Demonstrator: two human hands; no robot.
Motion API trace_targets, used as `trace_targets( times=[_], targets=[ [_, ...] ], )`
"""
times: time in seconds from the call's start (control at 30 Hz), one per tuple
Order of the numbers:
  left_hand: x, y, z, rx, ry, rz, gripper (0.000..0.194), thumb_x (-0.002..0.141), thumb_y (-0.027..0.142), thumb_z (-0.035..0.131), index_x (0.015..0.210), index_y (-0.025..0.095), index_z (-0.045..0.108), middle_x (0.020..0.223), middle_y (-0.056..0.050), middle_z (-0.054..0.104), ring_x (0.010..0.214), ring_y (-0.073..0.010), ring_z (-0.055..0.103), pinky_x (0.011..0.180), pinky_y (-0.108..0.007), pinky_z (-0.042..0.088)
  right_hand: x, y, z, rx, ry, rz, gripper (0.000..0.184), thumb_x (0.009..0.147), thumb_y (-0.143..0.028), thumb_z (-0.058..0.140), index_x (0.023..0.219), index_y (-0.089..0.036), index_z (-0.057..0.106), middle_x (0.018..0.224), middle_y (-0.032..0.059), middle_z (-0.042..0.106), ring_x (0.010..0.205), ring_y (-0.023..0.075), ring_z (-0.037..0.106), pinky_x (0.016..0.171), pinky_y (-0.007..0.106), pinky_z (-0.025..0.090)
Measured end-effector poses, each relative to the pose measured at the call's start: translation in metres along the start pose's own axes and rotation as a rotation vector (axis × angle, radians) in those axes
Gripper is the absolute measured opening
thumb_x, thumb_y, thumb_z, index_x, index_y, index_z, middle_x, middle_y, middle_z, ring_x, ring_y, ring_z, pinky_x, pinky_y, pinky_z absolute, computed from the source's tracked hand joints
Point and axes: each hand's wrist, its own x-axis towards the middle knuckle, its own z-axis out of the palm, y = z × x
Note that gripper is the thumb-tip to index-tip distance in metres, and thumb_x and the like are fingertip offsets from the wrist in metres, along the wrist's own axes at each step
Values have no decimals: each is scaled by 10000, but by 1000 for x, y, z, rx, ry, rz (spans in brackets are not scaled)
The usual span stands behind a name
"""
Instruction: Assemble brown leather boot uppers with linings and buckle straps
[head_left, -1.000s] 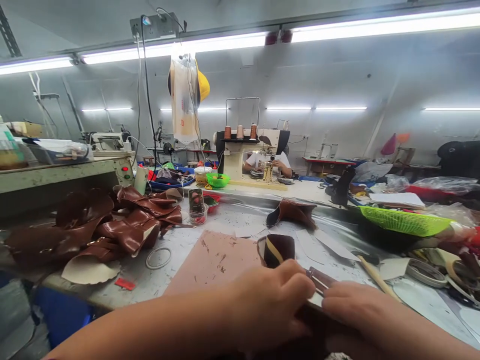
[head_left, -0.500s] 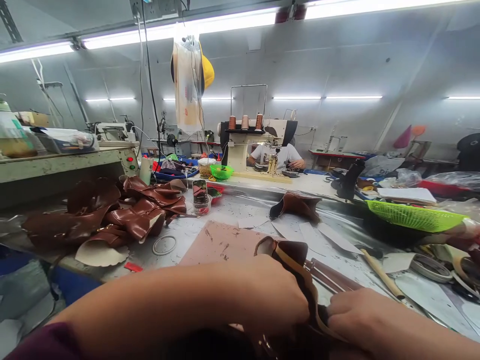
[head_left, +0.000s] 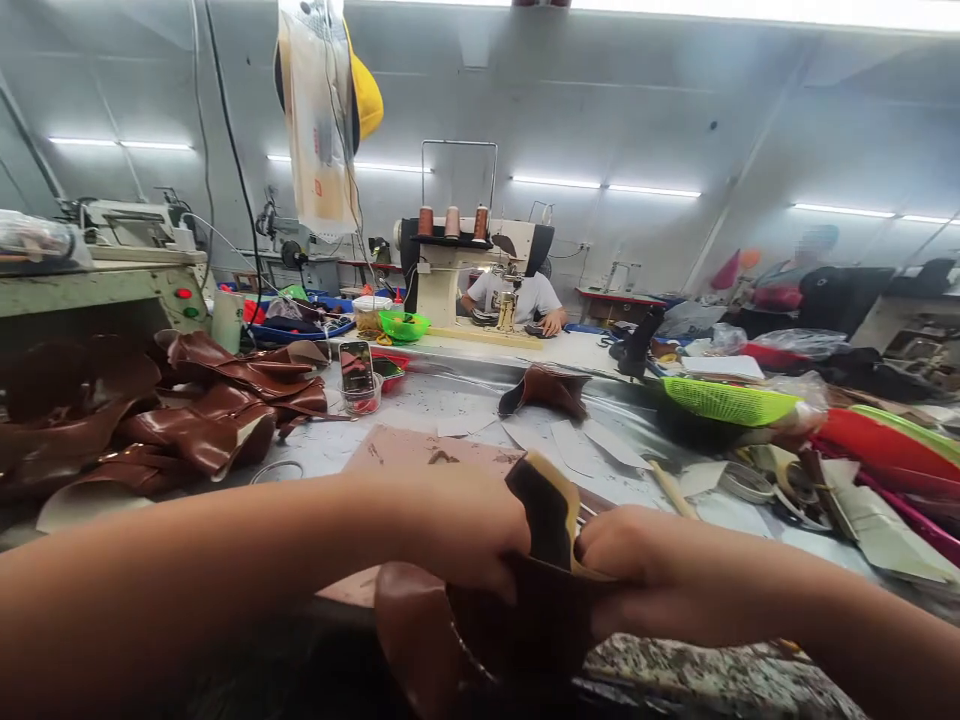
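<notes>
My left hand (head_left: 476, 525) is closed round the edge of a brown leather boot upper (head_left: 525, 625), held low over the bench's front edge. On the other side, my right hand (head_left: 630, 550) grips the same upper, fingers curled at its rim. Between the hands its opening shows a dark inside and a pale tan edge. A row of small bright glints runs down a seam below. My fingertips are partly hidden by the leather. Behind the hands lies a pinkish-brown work board (head_left: 397, 450), with another brown leather upper (head_left: 544, 392) standing beyond it.
At left is a heap of brown leather uppers (head_left: 217, 420). A phone (head_left: 356, 368) leans in a clear tub. A sewing machine (head_left: 442, 290) stands ahead, a co-worker (head_left: 517, 295) behind it. Right are a wooden-handled tool (head_left: 673, 490), tape rolls and a green basket (head_left: 731, 402).
My view has turned to the right. Both hands have shifted with the upper, which is turned so that its opening and dark inside now face up between them.
</notes>
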Motion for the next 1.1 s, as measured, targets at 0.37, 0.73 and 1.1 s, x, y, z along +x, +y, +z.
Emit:
trace_targets(
  times=[0.37, 0.73, 1.1],
  targets=[
    [0, -6, -2, 59, 36, 58, 74, 682, 282, 685, 707, 213, 673, 599, 11, 604, 499, -131, 471, 422, -236, 258, -1, 1, 1, -67, -31, 60, 226, 695, 7, 507, 788, -185, 584, 756, -17, 564, 721, 123, 514, 670, 203, 385],
    [-1, -12, 9, -155, 313, 176, 120, 717, 282, 677, 689, 169, 649, 814, -8, 608, 728, -129, 547, 626, -188, 396, 2, 7, -1, 5, 80, 52, 230, 694, -19, 532, 840, -189, 583, 750, -44, 539, 676, 98, 478, 621, 181, 359],
    [-1, -25, 15, -335, 216, 227, 141, 782, 206, 609, 657, 143, 595, 714, 4, 591, 677, -102, 528, 614, -163, 392, 16, 9, 6, 117, 151, 141, 155, 670, -130, 643, 659, -172, 494, 592, -81, 401, 552, 72, 373, 495, 177, 292]
  ],
)
